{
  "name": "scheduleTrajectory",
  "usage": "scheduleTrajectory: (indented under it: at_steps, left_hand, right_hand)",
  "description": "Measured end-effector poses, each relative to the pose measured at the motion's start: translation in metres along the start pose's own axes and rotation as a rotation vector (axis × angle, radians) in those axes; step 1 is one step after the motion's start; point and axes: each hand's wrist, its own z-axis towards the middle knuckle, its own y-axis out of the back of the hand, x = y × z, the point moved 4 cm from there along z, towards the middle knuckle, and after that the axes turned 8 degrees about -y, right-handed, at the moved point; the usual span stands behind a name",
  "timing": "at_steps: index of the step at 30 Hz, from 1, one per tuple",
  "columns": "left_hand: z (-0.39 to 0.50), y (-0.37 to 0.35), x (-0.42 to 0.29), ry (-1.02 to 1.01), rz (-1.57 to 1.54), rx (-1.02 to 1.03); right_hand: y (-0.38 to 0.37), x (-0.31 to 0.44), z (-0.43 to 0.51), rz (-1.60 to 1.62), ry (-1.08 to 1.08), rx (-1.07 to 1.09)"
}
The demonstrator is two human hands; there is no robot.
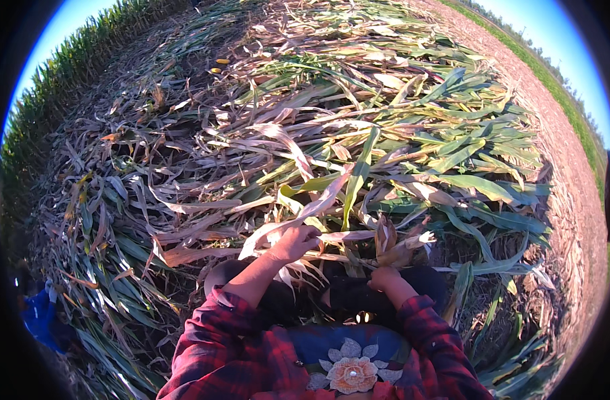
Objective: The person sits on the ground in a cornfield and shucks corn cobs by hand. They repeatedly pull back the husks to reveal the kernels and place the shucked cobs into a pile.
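My left hand (295, 244) is over the cut corn stalks in front of my knees, its fingers curled together. A long dry corn leaf (305, 212) rises just beyond it; whether the fingertips pinch anything is hidden. Lower and to the right, my right hand (385, 278) is closed at the base of a dry, partly spread corn husk (392, 250). The husk points away from me, with a pale frayed tip on its right side. Any cob inside cannot be made out. A pale corn stalk (335, 257) runs crosswise between my hands.
Cut corn stalks with green and dry leaves (435, 120) cover the ground ahead. Two bare yellow corn cobs (219, 65) lie farther off. Standing corn (80, 65) lines the left, a strip of bare ground (570, 150) the right. A blue item (42, 320) lies at lower left.
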Motion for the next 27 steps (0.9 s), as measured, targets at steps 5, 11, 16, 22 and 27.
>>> scheduleTrajectory:
  at_steps: [5, 11, 16, 22, 27]
  left_hand:
    - [-0.010, -0.008, 0.014, 0.099, -0.173, -0.028]
    - [-0.004, -0.006, -0.006, 0.207, -0.150, 0.035]
    - [-0.001, -0.007, -0.006, 0.234, -0.139, 0.092]
    - [-0.001, 0.001, -0.020, 0.227, -0.080, 0.098]
    - [0.000, 0.001, -0.025, 0.193, -0.077, 0.060]
  right_hand:
    - [-0.002, 0.028, 0.002, 0.231, 0.128, -0.156]
    - [0.017, 0.027, -0.004, 0.501, 0.176, -0.594]
    - [0.039, 0.001, 0.006, 0.630, 0.050, -0.868]
    - [0.056, 0.028, -0.004, 0.370, 0.350, -0.983]
    - [0.077, 0.011, 0.014, 0.095, 0.157, -1.062]
